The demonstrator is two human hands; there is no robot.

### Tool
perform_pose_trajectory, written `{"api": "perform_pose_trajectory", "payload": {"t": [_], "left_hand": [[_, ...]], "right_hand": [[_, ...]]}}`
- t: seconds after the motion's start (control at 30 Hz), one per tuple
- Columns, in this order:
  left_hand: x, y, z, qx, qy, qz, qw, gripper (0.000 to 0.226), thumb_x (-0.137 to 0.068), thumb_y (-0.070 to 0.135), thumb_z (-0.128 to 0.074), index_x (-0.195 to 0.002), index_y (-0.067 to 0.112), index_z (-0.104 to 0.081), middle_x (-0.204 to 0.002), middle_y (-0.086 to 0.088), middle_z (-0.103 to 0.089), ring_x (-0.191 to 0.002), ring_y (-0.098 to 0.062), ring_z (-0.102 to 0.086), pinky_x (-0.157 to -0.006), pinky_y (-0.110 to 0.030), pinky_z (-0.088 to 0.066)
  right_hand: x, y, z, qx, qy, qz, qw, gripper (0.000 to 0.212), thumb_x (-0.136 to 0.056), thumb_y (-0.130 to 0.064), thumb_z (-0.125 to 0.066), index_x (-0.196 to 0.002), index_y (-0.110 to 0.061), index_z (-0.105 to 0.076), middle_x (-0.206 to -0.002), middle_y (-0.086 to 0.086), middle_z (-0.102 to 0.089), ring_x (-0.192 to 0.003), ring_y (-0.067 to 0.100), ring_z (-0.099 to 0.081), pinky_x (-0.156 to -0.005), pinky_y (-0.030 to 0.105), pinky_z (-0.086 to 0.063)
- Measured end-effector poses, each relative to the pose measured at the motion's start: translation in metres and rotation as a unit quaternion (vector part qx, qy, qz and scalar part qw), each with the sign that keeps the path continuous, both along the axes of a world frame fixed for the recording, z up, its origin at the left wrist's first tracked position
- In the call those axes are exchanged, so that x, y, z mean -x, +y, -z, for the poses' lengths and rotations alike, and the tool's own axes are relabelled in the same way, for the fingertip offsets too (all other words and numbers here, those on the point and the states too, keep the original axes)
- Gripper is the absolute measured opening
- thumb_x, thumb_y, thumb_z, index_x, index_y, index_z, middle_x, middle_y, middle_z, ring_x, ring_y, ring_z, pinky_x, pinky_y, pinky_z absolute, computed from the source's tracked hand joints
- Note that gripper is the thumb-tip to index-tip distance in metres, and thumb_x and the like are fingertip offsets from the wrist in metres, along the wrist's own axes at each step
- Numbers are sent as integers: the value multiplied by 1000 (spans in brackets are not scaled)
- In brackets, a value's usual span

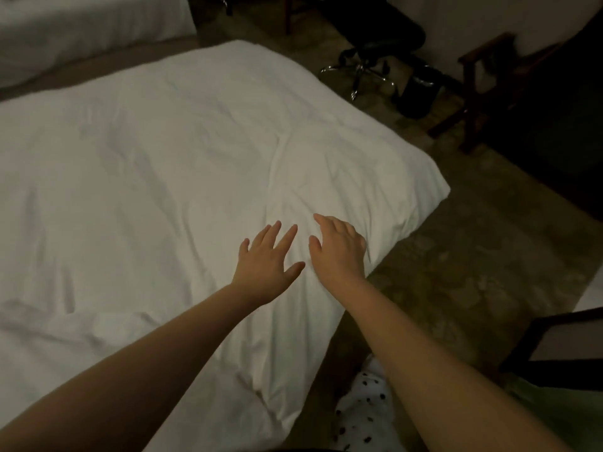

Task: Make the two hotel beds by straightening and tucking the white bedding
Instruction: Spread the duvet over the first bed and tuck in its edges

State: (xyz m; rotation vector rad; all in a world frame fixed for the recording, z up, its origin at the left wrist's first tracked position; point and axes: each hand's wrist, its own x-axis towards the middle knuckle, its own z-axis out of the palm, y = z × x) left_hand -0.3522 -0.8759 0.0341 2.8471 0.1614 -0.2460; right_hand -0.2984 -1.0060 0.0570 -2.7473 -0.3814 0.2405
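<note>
White duvet (pixel 169 164) under flat left hand (pixel 266 259) and right hand (pixel 339 249)

Beyond the near bed (pixel 146 158), we see only a cropped corner of the second bed (pixel 81 34); the near bed's left side runs off-frame.

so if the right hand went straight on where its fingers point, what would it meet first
Likely the white duvet: the right hand points across it toward a raised crease. Its height above the cloth is unclear.
</note>
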Motion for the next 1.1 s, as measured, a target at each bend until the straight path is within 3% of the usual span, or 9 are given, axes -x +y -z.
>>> {"api": "perform_pose_trajectory", "payload": {"t": [0.27, 0.5, 0.83, 1.1], "left_hand": [[-129, -77, -10, 6, 14, -142, 990, 70, -94, 58, -33, -151, 32, -3, -160, -2, -3, -147, -22, -5, -117, -50, -12], [-234, -108, -2, 12, 22, -195, 980, 69, -95, 58, -31, -151, 32, -2, -160, -2, -2, -147, -22, -5, -117, -49, -13], [-415, -64, 65, 46, 20, -306, 951, 69, -94, 56, -37, -151, 31, -8, -159, -6, -10, -145, -26, -14, -114, -50, -18], [-521, -8, 94, 31, 50, -370, 927, 68, -95, 53, -38, -152, 30, -10, -159, -7, -10, -145, -26, -14, -114, -52, -16]], "right_hand": [[-169, -92, -22, 12, -6, -101, 995, 46, -102, -37, -36, -146, -26, -33, -150, -4, -36, -137, 18, -32, -113, 37, -23], [-293, -124, -22, 19, -7, -141, 990, 45, -102, -37, -36, -146, -26, -34, -149, -3, -38, -136, 19, -33, -112, 37, -23], [-499, -52, 38, 66, -14, -228, 971, 47, -101, -34, -37, -147, -23, -32, -145, 2, -42, -130, 25, -38, -108, 42, -26], [-630, 51, 98, 101, 22, -321, 941, 46, -101, -32, -36, -146, -22, -32, -149, 2, -39, -135, 23, -37, -114, 45, -17]]}}
